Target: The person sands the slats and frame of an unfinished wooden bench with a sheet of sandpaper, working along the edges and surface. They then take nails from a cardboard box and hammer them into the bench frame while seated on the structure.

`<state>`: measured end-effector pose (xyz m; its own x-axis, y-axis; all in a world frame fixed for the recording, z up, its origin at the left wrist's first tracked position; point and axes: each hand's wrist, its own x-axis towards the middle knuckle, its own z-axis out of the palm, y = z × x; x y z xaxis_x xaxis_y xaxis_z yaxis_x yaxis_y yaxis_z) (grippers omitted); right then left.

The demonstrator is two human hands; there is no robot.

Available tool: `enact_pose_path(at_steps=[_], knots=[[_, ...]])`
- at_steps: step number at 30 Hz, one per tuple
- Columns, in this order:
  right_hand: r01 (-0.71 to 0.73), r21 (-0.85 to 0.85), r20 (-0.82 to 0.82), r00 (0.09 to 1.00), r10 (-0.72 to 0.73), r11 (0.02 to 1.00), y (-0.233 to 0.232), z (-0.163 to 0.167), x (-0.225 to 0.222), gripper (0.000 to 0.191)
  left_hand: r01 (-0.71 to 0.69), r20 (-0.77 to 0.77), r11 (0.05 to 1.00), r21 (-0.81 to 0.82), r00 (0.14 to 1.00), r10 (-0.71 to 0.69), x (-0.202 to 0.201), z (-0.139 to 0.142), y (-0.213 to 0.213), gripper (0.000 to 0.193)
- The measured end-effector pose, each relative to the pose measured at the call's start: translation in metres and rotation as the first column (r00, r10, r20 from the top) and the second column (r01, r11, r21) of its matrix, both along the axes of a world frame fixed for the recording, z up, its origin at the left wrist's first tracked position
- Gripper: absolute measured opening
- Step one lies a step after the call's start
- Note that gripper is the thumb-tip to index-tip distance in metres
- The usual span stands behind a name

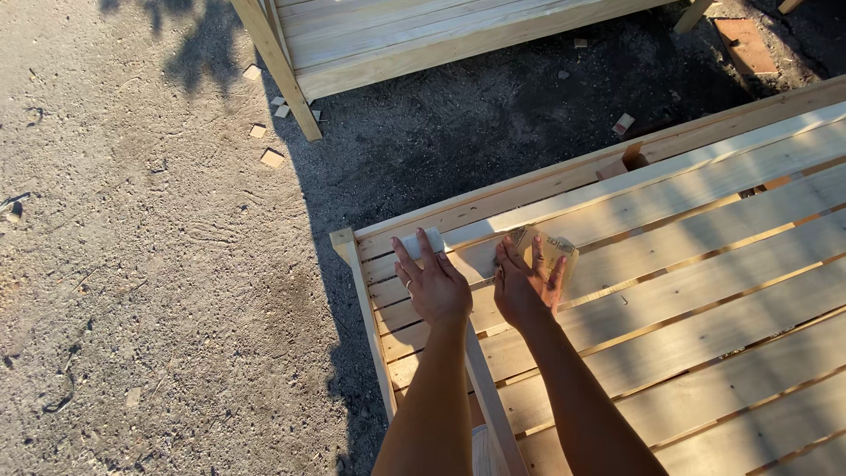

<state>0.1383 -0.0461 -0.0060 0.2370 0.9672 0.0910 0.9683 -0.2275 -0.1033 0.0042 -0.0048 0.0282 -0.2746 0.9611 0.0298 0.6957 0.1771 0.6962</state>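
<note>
Your left hand [435, 284] lies flat, fingers spread and released, on the pale slatted wooden frame [705, 264], close to the frame's near-left corner; its fingertips rest on a small whitish rectangular block [421, 241] that sits on the second slat in from the frame's far edge. Your right hand [526, 286] is just beside it, palm down, with the fingers loosely pressed on a folded piece of tan sandpaper [553, 251], which lies on that slat a little further from the corner. The hand pins the sheet rather than clenching it, and part of the paper sticks out beyond your fingertips. The two hands are near each other but not touching. The slats run lengthwise away from the corner, with narrow gaps between them, and sunlight falls across most of them. Beyond the frame's far edge the sandy, gravelly ground [132, 264] is strewn with small pale wood offcuts [271, 158], mostly near the slanted leg of a second pale wooden slatted structure [397, 35] at the top of the view. A flat reddish-brown brick [745, 44] lies on the dark soil past the frame's far-right end.
</note>
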Motion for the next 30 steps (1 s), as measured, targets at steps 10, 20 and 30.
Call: enact_pose_path(at_steps=[10,20,30], knots=[[0.045,-0.076,-0.146,0.988,-0.056,0.996,-0.012,0.012,-0.013,0.052,0.005,0.001,1.000,0.010,1.000,-0.005,0.003,-0.003,0.001,0.054],[0.018,-0.098,-0.168,0.985,-0.034,0.995,-0.028,0.009,-0.007,0.052,0.002,0.000,1.000,-0.017,1.000,-0.002,0.006,0.002,-0.001,0.055],[0.015,-0.081,-0.172,0.985,-0.029,0.997,-0.018,0.008,-0.001,0.045,0.005,-0.018,0.999,-0.042,1.000,-0.006,0.006,0.002,0.003,0.054]])
